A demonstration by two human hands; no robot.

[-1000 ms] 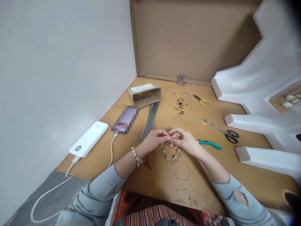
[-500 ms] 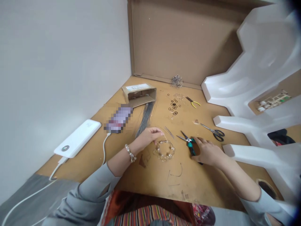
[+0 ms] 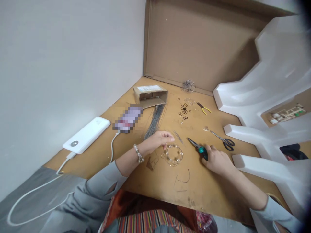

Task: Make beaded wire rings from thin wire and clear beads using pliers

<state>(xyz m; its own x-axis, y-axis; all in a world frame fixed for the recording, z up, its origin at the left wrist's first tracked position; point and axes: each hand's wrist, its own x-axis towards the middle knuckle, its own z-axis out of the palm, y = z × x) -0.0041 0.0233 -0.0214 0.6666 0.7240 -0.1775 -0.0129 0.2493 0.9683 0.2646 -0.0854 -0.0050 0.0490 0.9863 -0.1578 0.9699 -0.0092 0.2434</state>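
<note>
Counter: smooth tan surface, dark scuffs near the front edge. Brown cardboard panel stands at the back, flat and matte; white moulded foam on the right, chunky stepped edges. Small open cardboard box on its side, pale label on top, bundle of thin straight grey wires at its mouth

Beaded wire ring: roughly round, clear shiny beads spaced along thin looped wire, see-through middle. Lies on the counter between the hands, just beside the left fingertips (fine wire, hard to trace against the tan)

Left hand: fingers pinched in at the ring's upper left edge, grasping it there. Bead bracelet on that wrist

Right hand: clenched round the teal and black grips of the pliers, metal jaws together, slim tips pointing up-left toward the ring, well apart from it

Also out: black-handled scissors, yellow-handled pliers, loose dark small rings, wire tangle by the panel, bent wire offcuts in front, white power bank cabled up, phone pixelated
</note>
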